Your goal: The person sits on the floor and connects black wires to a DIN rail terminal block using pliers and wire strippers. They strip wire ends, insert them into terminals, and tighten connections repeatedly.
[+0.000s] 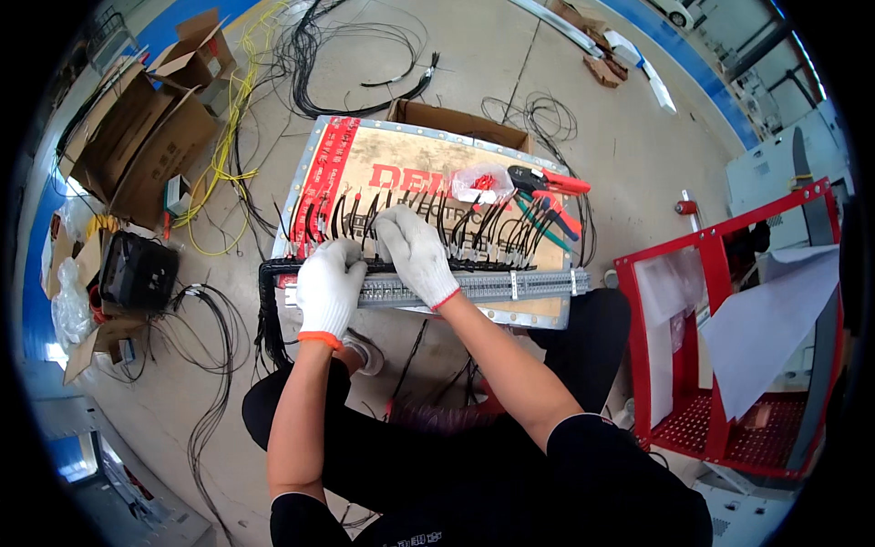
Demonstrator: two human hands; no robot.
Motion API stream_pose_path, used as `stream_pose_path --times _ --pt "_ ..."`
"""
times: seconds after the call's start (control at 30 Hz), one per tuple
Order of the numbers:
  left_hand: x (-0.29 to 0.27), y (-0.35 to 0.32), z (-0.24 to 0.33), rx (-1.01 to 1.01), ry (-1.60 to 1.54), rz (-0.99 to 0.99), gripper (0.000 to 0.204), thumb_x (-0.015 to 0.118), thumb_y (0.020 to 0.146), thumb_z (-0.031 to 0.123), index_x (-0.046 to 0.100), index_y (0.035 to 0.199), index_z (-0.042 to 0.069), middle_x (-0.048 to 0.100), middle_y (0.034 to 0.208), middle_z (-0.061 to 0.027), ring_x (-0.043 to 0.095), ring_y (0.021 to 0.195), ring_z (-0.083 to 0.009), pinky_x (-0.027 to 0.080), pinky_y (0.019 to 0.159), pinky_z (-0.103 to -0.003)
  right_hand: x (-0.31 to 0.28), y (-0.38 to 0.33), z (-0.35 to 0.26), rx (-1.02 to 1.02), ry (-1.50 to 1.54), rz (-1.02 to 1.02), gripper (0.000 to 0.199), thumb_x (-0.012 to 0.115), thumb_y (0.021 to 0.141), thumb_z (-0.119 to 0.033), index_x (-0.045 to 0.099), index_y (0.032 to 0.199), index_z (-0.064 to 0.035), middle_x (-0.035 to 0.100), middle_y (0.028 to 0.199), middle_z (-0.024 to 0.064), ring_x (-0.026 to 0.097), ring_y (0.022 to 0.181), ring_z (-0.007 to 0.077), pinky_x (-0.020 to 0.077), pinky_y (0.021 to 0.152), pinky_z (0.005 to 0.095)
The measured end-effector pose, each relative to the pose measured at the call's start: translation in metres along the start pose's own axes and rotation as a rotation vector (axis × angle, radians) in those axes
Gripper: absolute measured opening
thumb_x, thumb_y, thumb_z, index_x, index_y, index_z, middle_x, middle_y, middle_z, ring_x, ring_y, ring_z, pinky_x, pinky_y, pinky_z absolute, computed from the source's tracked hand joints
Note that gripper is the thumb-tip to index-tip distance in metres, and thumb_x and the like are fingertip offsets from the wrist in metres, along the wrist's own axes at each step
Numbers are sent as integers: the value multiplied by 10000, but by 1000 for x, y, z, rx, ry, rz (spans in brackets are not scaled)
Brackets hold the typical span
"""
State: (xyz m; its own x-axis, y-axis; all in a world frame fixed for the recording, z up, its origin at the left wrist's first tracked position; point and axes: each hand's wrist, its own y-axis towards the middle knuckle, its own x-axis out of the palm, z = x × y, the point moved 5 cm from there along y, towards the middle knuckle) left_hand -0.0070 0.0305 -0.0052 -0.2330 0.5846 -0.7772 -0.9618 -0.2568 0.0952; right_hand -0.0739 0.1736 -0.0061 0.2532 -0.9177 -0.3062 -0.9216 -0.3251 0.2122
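Black sleeves [624, 469] point toward the wire harness [478, 266]; left hand [330, 281] and right hand [412, 253] curl over its wires [339, 219], though whether they pinch any, I cannot tell. Beside it lies a grey rail [488, 287]; beneath, a wooden crate [383, 150].

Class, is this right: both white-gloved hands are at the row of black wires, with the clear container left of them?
Wrong side: the head view shows the clear container right of the white-gloved left hand and right hand, both at the row of black wires.
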Motion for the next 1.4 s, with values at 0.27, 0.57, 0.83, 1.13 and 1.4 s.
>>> stream_pose_path --times 0.27,0.57,0.83,1.13,1.4 --pt "0 -5 12 -92 12 175 135 720 808 174 690 845 48 660 823 -129 654 746 -315 502 684 -416 -3 -2 -4 17 21 -22 224 549 977 -190 664 996 2 680 877 215 668 828 400 529 734 442" --pt "0 -5 9 -19 -84 167 161 715 854 123 690 975 19 629 793 -88 630 657 -199 510 644 -332 -1 -1 -4 -89 -25 7 198 556 969 -184 674 1006 -29 680 859 203 669 786 399 530 693 451" --pt "5 -1 19 -13 244 161 287 718 873 272 683 1067 63 686 865 -125 683 743 -300 531 664 -405 -1 0 3 -113 -40 77 212 539 973 -216 636 925 -33 647 767 206 638 716 419 506 646 504" --pt "14 6 11 45 266 159 212 671 896 228 621 958 32 674 907 -215 667 779 -401 518 666 -481 1 1 9 75 -235 8 246 535 968 -242 648 944 -24 644 784 234 637 761 444 494 674 515" --pt "20 3 33 149 527 -35 174 670 872 258 652 1010 153 690 944 -78 688 812 -303 543 672 -422 -8 -8 14 -36 -508 -32 132 580 900 -176 633 883 -57 650 699 215 655 673 421 525 620 527"
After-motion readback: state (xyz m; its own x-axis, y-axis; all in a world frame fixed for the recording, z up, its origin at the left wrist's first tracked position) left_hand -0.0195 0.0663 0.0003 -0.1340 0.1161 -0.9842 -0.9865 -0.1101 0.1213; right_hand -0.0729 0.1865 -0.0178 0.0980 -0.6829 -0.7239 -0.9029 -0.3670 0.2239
